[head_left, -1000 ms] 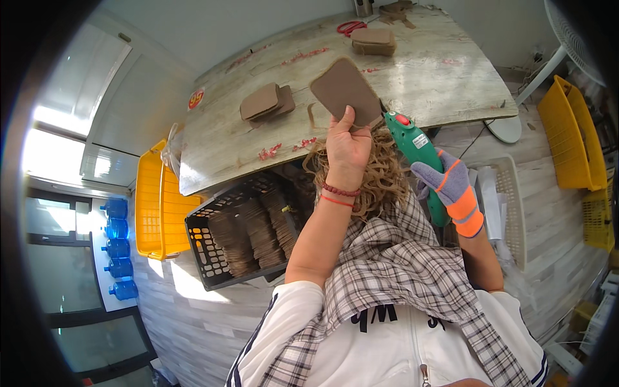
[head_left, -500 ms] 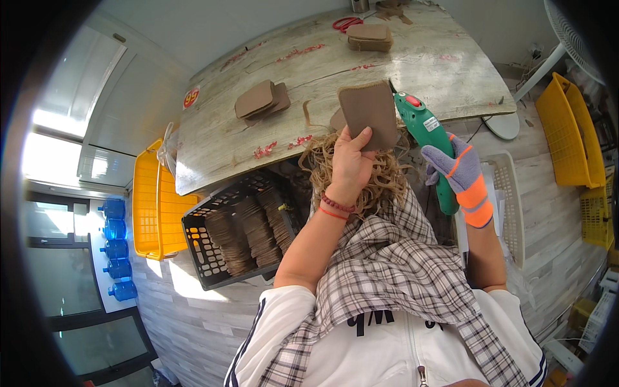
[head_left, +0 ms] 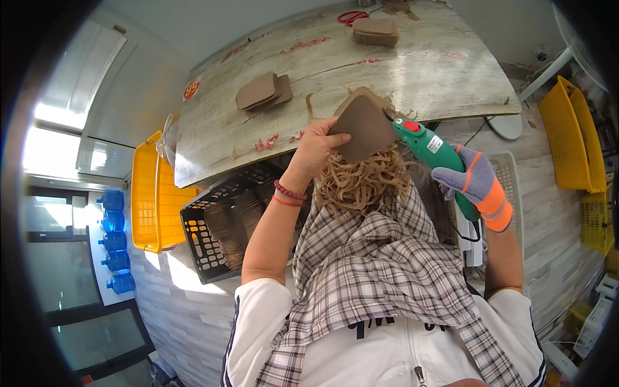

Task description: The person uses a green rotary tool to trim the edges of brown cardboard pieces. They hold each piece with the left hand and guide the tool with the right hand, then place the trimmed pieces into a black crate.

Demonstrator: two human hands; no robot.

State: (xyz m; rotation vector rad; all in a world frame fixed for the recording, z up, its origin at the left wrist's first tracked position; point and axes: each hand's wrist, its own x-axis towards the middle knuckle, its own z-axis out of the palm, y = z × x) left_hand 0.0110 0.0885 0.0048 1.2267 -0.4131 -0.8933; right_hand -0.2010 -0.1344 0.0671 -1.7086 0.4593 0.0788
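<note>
My left hand (head_left: pixel 316 147) is closed on a flat brown pad (head_left: pixel 366 131) with rounded corners, thumb on top, tilted over the table's near edge. In a grey and orange work glove, my right hand (head_left: pixel 469 177) wraps round a green electric cutter (head_left: pixel 420 140) with a red button. The cutter's dark tip touches or nearly touches the pad's right edge. Behind the held pad, another brown piece (head_left: pixel 365 94) partly shows on the table edge. Curly brown trimmings (head_left: pixel 364 179) heap on my lap below, over a plaid apron (head_left: pixel 380 258).
Two small piles of brown pads, one at left (head_left: pixel 258 91) and one at the back (head_left: pixel 376 32), lie on the worn table (head_left: pixel 213 142) near red scissors (head_left: pixel 353 17). A black crate (head_left: pixel 205 253) holds stacked pieces. Yellow crates (head_left: pixel 149 222) and a white basket (head_left: pixel 510 164) flank me.
My left hand has shifted left and turned the pad, so a corner points up. The cutter has tilted further over and its lower end has swung right with my right hand.
</note>
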